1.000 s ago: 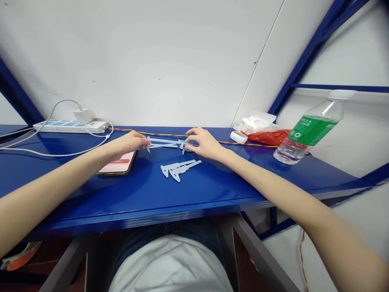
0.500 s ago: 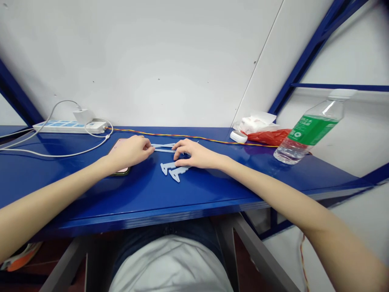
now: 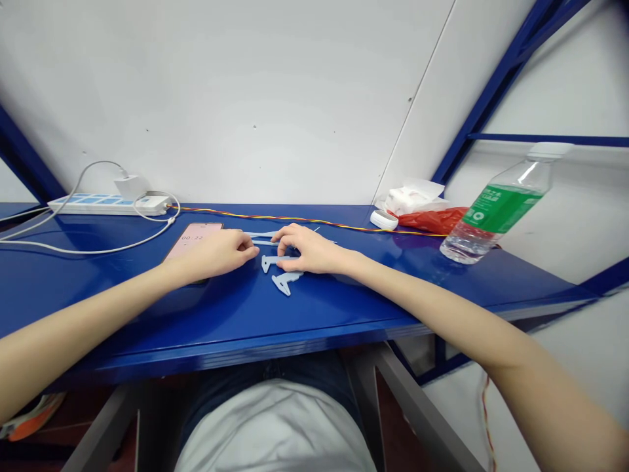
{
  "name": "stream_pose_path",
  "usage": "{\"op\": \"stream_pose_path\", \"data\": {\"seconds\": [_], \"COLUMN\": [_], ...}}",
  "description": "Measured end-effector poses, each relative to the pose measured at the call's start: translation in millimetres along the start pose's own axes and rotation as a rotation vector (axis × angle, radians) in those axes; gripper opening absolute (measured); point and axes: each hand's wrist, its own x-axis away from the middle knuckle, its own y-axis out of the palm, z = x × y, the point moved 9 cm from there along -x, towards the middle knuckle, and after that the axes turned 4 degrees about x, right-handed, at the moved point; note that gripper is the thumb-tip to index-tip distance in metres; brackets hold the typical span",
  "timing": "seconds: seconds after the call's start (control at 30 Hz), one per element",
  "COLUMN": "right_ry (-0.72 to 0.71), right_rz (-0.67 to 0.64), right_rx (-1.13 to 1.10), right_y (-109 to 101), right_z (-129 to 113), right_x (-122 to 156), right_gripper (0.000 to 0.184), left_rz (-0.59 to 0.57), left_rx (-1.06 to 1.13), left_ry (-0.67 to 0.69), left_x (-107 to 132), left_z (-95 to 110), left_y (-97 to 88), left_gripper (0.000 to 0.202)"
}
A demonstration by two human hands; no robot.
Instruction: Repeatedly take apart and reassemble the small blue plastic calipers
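My right hand [image 3: 307, 250] rests palm down on the desk, its thumb and fingers bent around a pale plastic caliper [image 3: 270, 262] whose jaws stick out to the left. Just in front of it lies a second pale caliper [image 3: 286, 282], its jaws turned toward me. Behind both hands are thin pale strips [image 3: 263, 242], partly covered by my fingers. My left hand [image 3: 228, 251] is curled with fingertips together, close to the strips' left ends. Anything inside its fingers is hidden. Under my left wrist lies a phone [image 3: 189, 237] with a timer on its screen.
A white power strip [image 3: 105, 204] with a charger [image 3: 130, 187] and white cable stands at the back left. Red-yellow wire [image 3: 275, 217] runs along the wall. At right are a small white device [image 3: 384, 220], a red bag [image 3: 430, 219] and a water bottle [image 3: 496, 210].
My left hand has moved right and slightly nearer, uncovering more of the phone screen. The upper caliper now lies apart from the lower one. My right hand has shifted slightly left.
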Motion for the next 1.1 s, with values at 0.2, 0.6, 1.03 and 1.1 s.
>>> {"op": "stream_pose_path", "data": {"seconds": [0.2,0.6,1.03,1.1], "right_ry": [-0.05,0.028,-0.08,-0.093], "right_rz": [0.294,0.174,-0.171,-0.205], "right_rx": [0.052,0.175,-0.101,-0.126], "right_y": [-28,-28,-12,-8], "right_z": [-10,56,-12,-22], "right_x": [4,9,20,22], "right_gripper": [0.009,0.006,0.027,0.021], "left_rz": [-0.091,0.101,0.1,0.104], "left_rx": [0.36,0.562,-0.125,-0.119], "left_ry": [-0.075,-0.217,-0.075,-0.057], "left_x": [4,-8,-10,-8], "left_z": [4,-42,-32,-27], "left_y": [9.1,-25.9,-24.2,-20.8], "left_gripper": [0.042,0.028,0.039,0.037]}}
